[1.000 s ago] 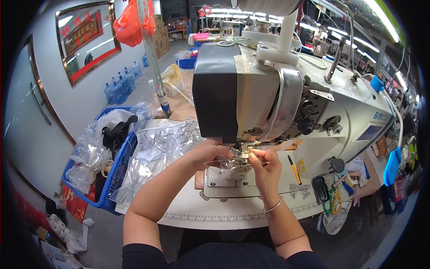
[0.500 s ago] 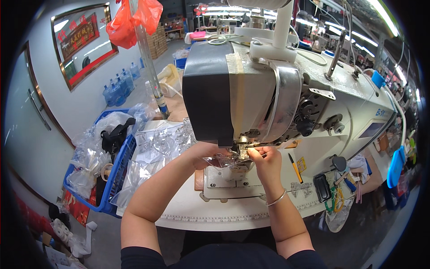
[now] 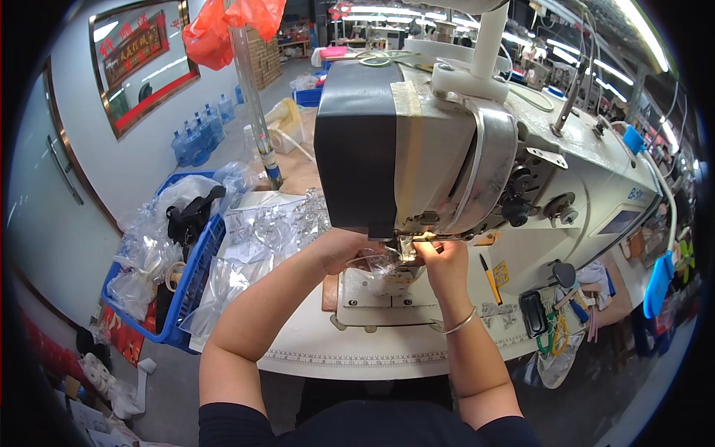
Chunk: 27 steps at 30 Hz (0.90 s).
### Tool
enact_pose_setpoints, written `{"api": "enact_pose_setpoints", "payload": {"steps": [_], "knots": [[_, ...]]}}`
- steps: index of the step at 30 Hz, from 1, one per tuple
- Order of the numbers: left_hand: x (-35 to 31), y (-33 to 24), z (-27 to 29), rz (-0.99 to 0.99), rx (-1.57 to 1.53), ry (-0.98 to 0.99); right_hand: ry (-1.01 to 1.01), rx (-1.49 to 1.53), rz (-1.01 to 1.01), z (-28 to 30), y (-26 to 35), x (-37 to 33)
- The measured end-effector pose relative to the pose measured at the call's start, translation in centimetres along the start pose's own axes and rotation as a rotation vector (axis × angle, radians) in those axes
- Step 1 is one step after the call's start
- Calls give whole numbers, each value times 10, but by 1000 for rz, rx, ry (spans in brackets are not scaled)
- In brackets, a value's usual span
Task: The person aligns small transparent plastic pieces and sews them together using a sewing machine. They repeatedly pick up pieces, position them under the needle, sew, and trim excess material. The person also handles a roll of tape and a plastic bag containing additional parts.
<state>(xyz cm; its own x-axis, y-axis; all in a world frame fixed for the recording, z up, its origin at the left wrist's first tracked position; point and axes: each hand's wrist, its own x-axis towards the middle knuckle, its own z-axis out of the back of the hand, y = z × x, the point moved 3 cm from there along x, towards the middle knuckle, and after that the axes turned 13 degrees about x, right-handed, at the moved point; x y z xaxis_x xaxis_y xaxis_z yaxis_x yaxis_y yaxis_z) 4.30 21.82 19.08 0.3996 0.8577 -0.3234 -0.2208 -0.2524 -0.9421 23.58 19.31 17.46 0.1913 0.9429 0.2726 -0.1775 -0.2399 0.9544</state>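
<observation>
The head of a large white sewing machine [image 3: 432, 149] with a dark front cover stands before me. Under it, to the left of the lit needle area [image 3: 407, 249], my left hand [image 3: 346, 250] is closed on a clear plastic piece [image 3: 382, 261]. Part of that piece is hidden by the fingers and the machine. On the other side of the needle, my right hand [image 3: 445, 261] has its thumb and fingers pinched together close by the presser foot. What lies between these fingertips is too small to make out.
Left of the machine, clear plastic pieces [image 3: 272, 231] lie piled on the table. A blue basket [image 3: 195, 298] with bags and a black strap stands beside them. On the right are a yellow-and-black pen [image 3: 491, 279], a black tool [image 3: 533, 313] and scissors with green and yellow handles [image 3: 557, 333].
The clear plastic piece by my left hand has shifted right, towards the needle, and sticks out less to the front. My right hand keeps its pinch. The whole view has shifted slightly.
</observation>
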Motion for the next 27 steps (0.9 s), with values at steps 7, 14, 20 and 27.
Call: {"api": "enact_pose_setpoints", "payload": {"steps": [7, 14, 20, 27], "knots": [[-6, 0, -4, 9, 11, -19, -30, 75, 66, 0, -7, -5], [-11, 0, -3, 13, 25, -10, -31, 105, 57, -3, -3, -8], [3, 14, 12, -159, -162, -133, 46, 474, -14, -15, -26, 0], [-54, 85, 70, -439, -369, -514, 230, -494, 338, 46, -58, -136]]}}
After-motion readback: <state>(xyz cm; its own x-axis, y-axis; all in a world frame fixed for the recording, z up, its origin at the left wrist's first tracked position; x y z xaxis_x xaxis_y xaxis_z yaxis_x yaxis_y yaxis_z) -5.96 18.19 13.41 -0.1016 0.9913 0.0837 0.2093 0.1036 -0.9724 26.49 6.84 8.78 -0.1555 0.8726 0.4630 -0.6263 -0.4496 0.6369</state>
